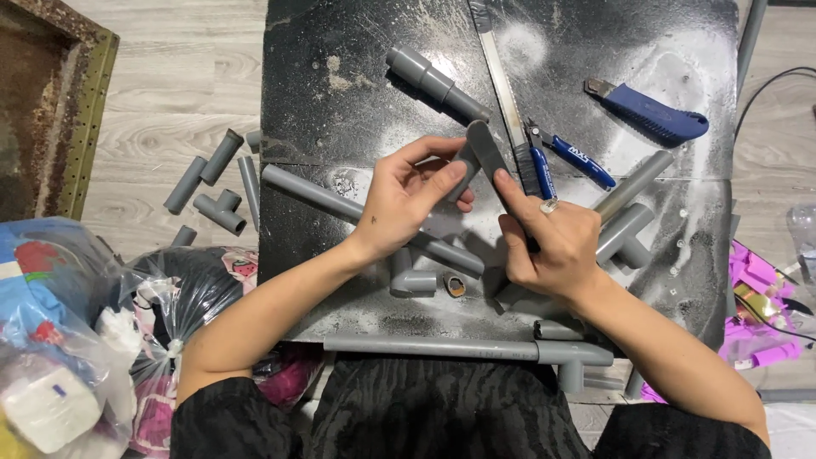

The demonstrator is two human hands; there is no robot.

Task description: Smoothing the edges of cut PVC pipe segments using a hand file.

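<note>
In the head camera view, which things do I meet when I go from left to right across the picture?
Rusty metal frame → loose grey pipe pieces on the floor → left hand → grey file → right hand → blue-handled pliers → blue utility knife → pink plastic pieces.

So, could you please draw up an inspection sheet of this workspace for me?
Surface: black board, dusted with white powder.
Job's things: short grey pipe piece and flat grey file, held together.
Clutter: grey pipes and elbow fitting, blue utility knife, blue-handled cutters, metal ruler.
Grippers: left hand grips the pipe piece; right hand grips the file.
Cables: black cable at right edge.
Surroundings: wood floor with pipe offcuts, plastic bags, pink scraps.
</note>
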